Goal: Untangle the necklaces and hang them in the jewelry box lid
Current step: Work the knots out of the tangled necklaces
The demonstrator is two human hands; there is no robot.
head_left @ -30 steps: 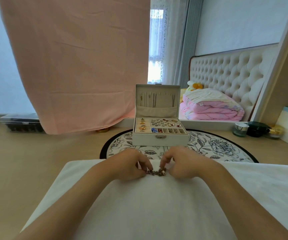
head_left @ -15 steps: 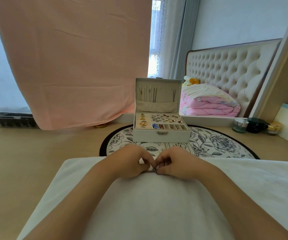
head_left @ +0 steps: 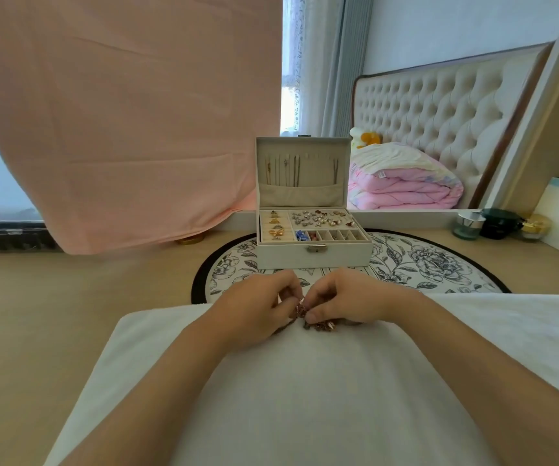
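1. Two hands, left hand [head_left: 254,311] and right hand [head_left: 348,297], fingertips together, pinch one necklace tangle [head_left: 318,326] on the white cloth [head_left: 305,398].
2. One jewelry box [head_left: 338,253] stands open beyond; the chains [head_left: 285,169] in its lid [head_left: 305,148] are too fine to count.

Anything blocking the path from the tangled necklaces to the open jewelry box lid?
Nothing visible. The left hand and right hand pinch the necklaces over the white cloth; the lid stands open straight ahead. Only cloth, floral mat and the box's low tray lie between.
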